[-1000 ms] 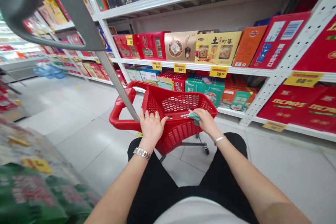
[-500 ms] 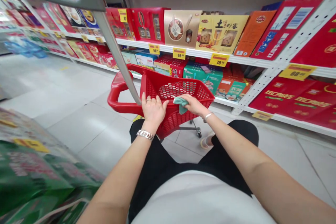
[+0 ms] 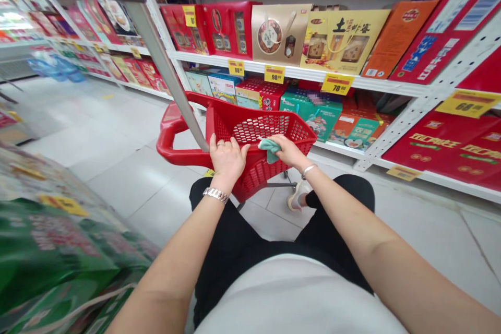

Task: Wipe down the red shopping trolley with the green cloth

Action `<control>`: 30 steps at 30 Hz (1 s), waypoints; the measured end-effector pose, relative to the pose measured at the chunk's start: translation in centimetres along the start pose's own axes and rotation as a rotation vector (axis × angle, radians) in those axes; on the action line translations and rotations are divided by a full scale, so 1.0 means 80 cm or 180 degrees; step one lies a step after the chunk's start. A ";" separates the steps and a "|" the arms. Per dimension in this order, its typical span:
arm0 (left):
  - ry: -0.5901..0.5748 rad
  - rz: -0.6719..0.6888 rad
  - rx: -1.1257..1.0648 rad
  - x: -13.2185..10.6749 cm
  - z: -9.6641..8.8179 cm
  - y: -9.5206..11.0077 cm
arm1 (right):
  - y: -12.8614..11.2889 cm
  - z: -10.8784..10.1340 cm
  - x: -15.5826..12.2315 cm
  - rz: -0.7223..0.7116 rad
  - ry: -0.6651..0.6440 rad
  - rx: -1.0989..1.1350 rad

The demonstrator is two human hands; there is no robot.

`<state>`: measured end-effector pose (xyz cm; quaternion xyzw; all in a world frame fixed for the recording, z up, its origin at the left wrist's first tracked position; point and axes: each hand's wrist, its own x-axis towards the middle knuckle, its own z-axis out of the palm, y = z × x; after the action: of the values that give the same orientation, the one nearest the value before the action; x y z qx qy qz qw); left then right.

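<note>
A red plastic shopping cart (image 3: pixel 250 183) with a perforated basket stands in front of my knees. My left hand (image 3: pixel 227 162) grips the near rim of its basket, fingers hooked over the edge beside the foot of a grey pole (image 3: pixel 169 70), the thumb pointing right. In my right hand (image 3: pixel 290 152) a crumpled pale green cloth (image 3: pixel 271 151) is pinched against the same rim, farther right. The fingertips under the cloth are partly hidden. No goods show in the visible part of the basket.
White shelves (image 3: pixel 250 57) run along the far side, lined with gift boxes such as a yellow box (image 3: pixel 344 42) and a teal box (image 3: pixel 311 115). Yellow price tags hang on the edges. Green packages (image 3: pixel 50 250) are stacked close at my left. Grey tiled floor (image 3: pixel 129 182) lies between.
The shelves sit farther right and slightly higher in view, and my foot shows more beneath the cart. Both hands keep their places on the rim, the cloth still in the right.
</note>
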<state>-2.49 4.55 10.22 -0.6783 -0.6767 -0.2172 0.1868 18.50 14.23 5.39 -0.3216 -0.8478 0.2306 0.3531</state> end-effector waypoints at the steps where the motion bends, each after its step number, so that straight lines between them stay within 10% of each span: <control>1: -0.0010 -0.0029 0.0060 0.000 0.000 -0.002 | -0.001 0.002 0.006 -0.0003 -0.0048 -0.0007; 17: 0.0086 -0.0028 0.0465 -0.018 -0.010 -0.009 | -0.010 0.014 0.031 0.0105 -0.0308 0.0028; 30: 0.0004 0.0380 -0.0091 -0.029 -0.015 0.040 | -0.024 -0.033 -0.064 0.0277 0.0124 -0.0177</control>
<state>0.67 1.93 10.07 -0.7199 -0.6317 -0.2157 0.1901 22.56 9.74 5.97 -0.3723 -0.8320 0.2158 0.3501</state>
